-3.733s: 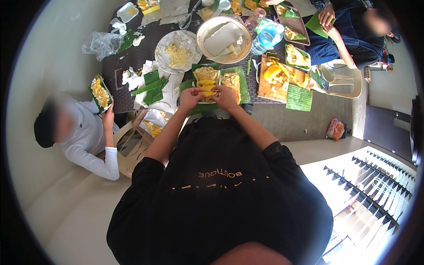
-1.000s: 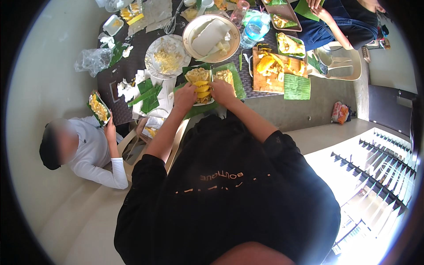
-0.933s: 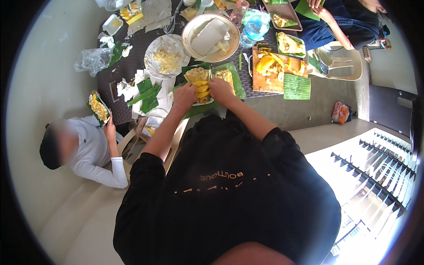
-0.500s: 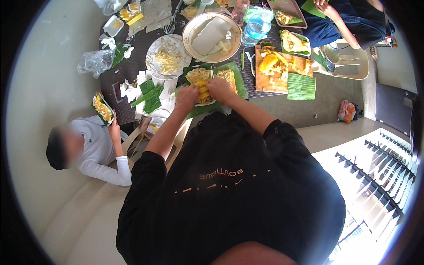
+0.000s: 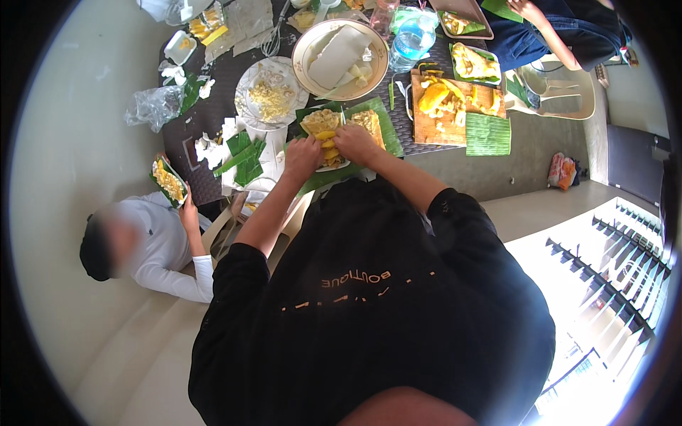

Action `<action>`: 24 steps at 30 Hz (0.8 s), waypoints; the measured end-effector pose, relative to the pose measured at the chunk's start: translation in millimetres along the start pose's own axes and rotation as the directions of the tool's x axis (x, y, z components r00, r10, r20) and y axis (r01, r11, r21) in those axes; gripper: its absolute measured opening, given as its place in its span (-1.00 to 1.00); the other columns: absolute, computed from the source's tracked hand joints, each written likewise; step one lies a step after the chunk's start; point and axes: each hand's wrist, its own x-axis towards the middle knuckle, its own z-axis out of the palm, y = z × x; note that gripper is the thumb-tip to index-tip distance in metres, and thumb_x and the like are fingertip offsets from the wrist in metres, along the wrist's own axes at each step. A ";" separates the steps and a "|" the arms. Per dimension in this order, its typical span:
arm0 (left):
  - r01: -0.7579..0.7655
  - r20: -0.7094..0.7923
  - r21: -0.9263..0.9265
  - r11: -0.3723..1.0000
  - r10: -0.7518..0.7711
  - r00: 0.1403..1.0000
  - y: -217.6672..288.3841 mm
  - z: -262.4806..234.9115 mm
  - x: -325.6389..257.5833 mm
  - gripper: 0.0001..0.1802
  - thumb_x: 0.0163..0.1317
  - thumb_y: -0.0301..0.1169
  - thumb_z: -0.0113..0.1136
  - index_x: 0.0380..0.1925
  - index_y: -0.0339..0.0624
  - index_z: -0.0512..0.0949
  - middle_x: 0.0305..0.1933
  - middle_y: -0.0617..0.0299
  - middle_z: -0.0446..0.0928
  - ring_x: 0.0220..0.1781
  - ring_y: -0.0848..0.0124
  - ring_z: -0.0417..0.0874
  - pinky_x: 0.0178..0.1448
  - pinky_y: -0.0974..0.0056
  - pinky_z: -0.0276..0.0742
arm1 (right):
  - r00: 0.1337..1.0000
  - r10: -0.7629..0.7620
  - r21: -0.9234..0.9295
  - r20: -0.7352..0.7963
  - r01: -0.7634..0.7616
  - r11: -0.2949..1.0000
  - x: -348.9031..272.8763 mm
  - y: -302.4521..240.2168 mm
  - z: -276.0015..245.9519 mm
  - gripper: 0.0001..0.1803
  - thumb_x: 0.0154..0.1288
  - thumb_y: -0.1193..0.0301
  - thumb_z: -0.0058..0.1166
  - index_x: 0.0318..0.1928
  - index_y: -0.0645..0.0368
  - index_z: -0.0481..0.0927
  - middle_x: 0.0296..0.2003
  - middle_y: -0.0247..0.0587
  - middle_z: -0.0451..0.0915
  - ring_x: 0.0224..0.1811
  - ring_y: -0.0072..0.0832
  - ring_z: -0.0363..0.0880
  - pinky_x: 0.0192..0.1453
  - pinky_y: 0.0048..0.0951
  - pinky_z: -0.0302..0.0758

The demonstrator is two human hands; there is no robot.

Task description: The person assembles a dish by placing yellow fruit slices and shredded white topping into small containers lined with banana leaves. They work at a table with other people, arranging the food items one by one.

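Observation:
Both of my hands meet over a dish lined with green banana leaf (image 5: 390,135) at the table's near edge. My left hand (image 5: 304,154) is closed, its fingertips at one end of a yellow mango slice (image 5: 325,135). My right hand (image 5: 356,143) pinches at the other end of that slice. Under and between the hands lie more mango slices (image 5: 329,153). Pale, crumb-topped food pieces sit beside them on the leaf, one at the left (image 5: 321,121) and one at the right (image 5: 369,125), partly covered by my right hand.
Beyond stand a plate of grated yellow food (image 5: 245,106), a large bowl (image 5: 302,74) and a water jug (image 5: 412,48). At right, a cutting board (image 5: 430,133) holds cut mango. Leaf strips (image 5: 249,157) lie at left. A seated person (image 5: 167,245) holds a food-filled leaf dish; another person (image 5: 550,35) stands far right.
My hands stay at the mango slice with hardly any movement. The whole view has shifted slightly, and the seated person's dish appears a little lower.

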 end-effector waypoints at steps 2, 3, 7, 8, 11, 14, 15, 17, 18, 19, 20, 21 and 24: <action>0.007 -0.001 -0.003 1.000 -0.007 1.000 -0.6 -0.1 -0.5 -0.88 -0.01 -0.34 0.20 -0.50 -0.10 0.50 -0.43 0.23 0.49 -0.39 0.27 0.60 -0.29 0.14 0.42 | 1.000 0.016 0.017 0.013 -0.016 1.000 0.0 -0.5 0.3 -0.90 0.08 0.40 0.02 -0.46 0.06 0.60 -0.37 -0.28 0.55 -0.26 -0.38 0.58 -0.18 -0.34 0.51; 0.010 -0.002 -0.005 1.000 -0.010 1.000 -1.1 -0.4 -0.4 -0.88 -0.01 -0.34 0.20 -0.50 -0.10 0.50 -0.43 0.23 0.49 -0.39 0.27 0.60 -0.29 0.14 0.42 | 1.000 0.023 0.025 0.020 -0.024 0.999 0.2 -0.5 0.3 -0.90 0.09 0.40 0.02 -0.46 0.07 0.60 -0.36 -0.27 0.55 -0.26 -0.38 0.58 -0.19 -0.34 0.51; 0.006 -0.018 -0.043 0.999 -0.006 1.000 -4.9 3.0 0.0 -0.87 -0.01 -0.33 0.20 -0.50 -0.12 0.51 -0.44 0.21 0.49 -0.39 0.26 0.60 -0.29 0.13 0.43 | 0.996 0.092 0.133 -0.013 -0.089 0.987 1.0 0.9 8.2 -0.88 0.05 0.37 0.03 -0.50 0.13 0.56 -0.42 -0.20 0.52 -0.33 -0.27 0.57 -0.24 -0.23 0.51; 0.005 -0.023 -0.058 0.998 -0.007 1.000 -5.9 2.9 0.9 -0.87 -0.01 -0.33 0.20 -0.50 -0.12 0.52 -0.44 0.20 0.49 -0.40 0.25 0.60 -0.29 0.13 0.43 | 0.992 0.130 0.160 0.001 -0.128 0.979 1.7 0.6 9.2 -0.88 0.05 0.37 0.04 -0.49 0.14 0.56 -0.42 -0.20 0.53 -0.33 -0.25 0.57 -0.25 -0.22 0.52; 0.073 0.024 -0.128 0.989 -0.071 0.997 -3.0 -11.4 5.9 -0.83 -0.01 -0.30 0.22 -0.46 -0.15 0.57 -0.42 0.16 0.52 -0.38 0.20 0.61 -0.28 0.10 0.47 | 0.971 0.218 0.212 0.095 -0.234 0.949 3.7 -1.5 2.4 -0.85 0.06 0.34 0.08 -0.46 0.15 0.59 -0.41 -0.18 0.56 -0.32 -0.21 0.59 -0.24 -0.21 0.54; 0.227 0.097 -0.304 0.925 -0.207 0.973 -4.2 -16.8 6.0 -0.79 -0.03 -0.28 0.23 -0.46 -0.20 0.59 -0.43 0.12 0.56 -0.34 0.17 0.63 -0.25 0.11 0.51 | 0.931 0.315 0.316 0.184 -0.360 0.878 5.7 -3.6 -10.3 -0.82 0.04 0.29 0.13 -0.42 0.12 0.64 -0.37 -0.18 0.61 -0.27 -0.21 0.62 -0.16 -0.21 0.55; 0.284 0.124 -0.373 0.883 -0.256 0.959 -6.6 -17.6 6.1 -0.78 -0.04 -0.28 0.24 -0.47 -0.21 0.60 -0.44 0.11 0.57 -0.33 0.16 0.63 -0.25 0.12 0.51 | 0.913 0.349 0.359 0.211 -0.404 0.841 6.4 -3.3 -12.8 -0.80 0.03 0.26 0.15 -0.40 0.10 0.66 -0.35 -0.18 0.63 -0.25 -0.21 0.63 -0.13 -0.21 0.56; 0.359 0.224 -0.476 0.803 -0.284 0.932 -14.9 -15.4 5.5 -0.74 -0.05 -0.26 0.27 -0.44 -0.23 0.62 -0.45 0.09 0.59 -0.35 0.15 0.64 -0.25 0.16 0.53 | 0.902 0.360 0.435 0.240 -0.431 0.791 6.5 0.3 -11.8 -0.78 0.00 0.23 0.18 -0.40 0.08 0.67 -0.38 -0.21 0.65 -0.27 -0.21 0.63 -0.13 -0.22 0.56; 0.395 0.275 -0.521 0.757 -0.289 0.917 -18.2 -14.7 5.7 -0.72 -0.06 -0.25 0.29 -0.43 -0.24 0.63 -0.46 0.08 0.60 -0.36 0.15 0.65 -0.25 0.18 0.54 | 0.895 0.366 0.470 0.254 -0.445 0.762 5.9 3.6 -9.6 -0.78 -0.01 0.22 0.19 -0.39 0.07 0.68 -0.39 -0.22 0.65 -0.28 -0.21 0.63 -0.13 -0.22 0.55; 0.402 0.289 -0.554 0.729 -0.284 0.914 -20.3 -14.1 5.4 -0.72 -0.06 -0.25 0.30 -0.43 -0.26 0.64 -0.48 0.08 0.60 -0.39 0.19 0.65 -0.27 0.21 0.53 | 0.899 0.359 0.501 0.251 -0.439 0.746 5.1 7.4 -5.3 -0.77 -0.01 0.21 0.19 -0.40 0.08 0.68 -0.40 -0.20 0.65 -0.29 -0.21 0.63 -0.14 -0.24 0.55; 0.408 0.303 -0.585 0.701 -0.278 0.912 -22.1 -13.5 5.2 -0.72 -0.06 -0.26 0.30 -0.44 -0.27 0.64 -0.51 0.09 0.60 -0.42 0.22 0.65 -0.28 0.24 0.53 | 0.902 0.353 0.531 0.249 -0.431 0.730 4.7 11.1 -1.2 -0.75 -0.02 0.20 0.19 -0.41 0.10 0.68 -0.42 -0.19 0.65 -0.30 -0.21 0.63 -0.14 -0.26 0.55; 0.416 0.318 -0.615 0.670 -0.272 0.908 -23.4 -12.9 4.5 -0.72 -0.06 -0.26 0.31 -0.44 -0.28 0.65 -0.53 0.10 0.60 -0.45 0.26 0.64 -0.30 0.27 0.52 | 0.906 0.345 0.560 0.247 -0.424 0.712 5.8 12.7 -1.1 -0.74 -0.02 0.20 0.18 -0.42 0.11 0.68 -0.43 -0.18 0.65 -0.32 -0.21 0.63 -0.15 -0.27 0.55; 0.462 0.371 -0.634 0.621 -0.281 0.885 -26.0 -11.2 3.7 -0.73 -0.07 -0.28 0.32 -0.47 -0.29 0.65 -0.58 0.14 0.58 -0.51 0.37 0.62 -0.34 0.31 0.51 | 0.904 0.312 0.567 0.293 -0.427 0.704 9.1 17.0 -1.2 -0.71 -0.02 0.18 0.16 -0.44 0.15 0.69 -0.47 -0.11 0.64 -0.36 -0.19 0.63 -0.18 -0.28 0.56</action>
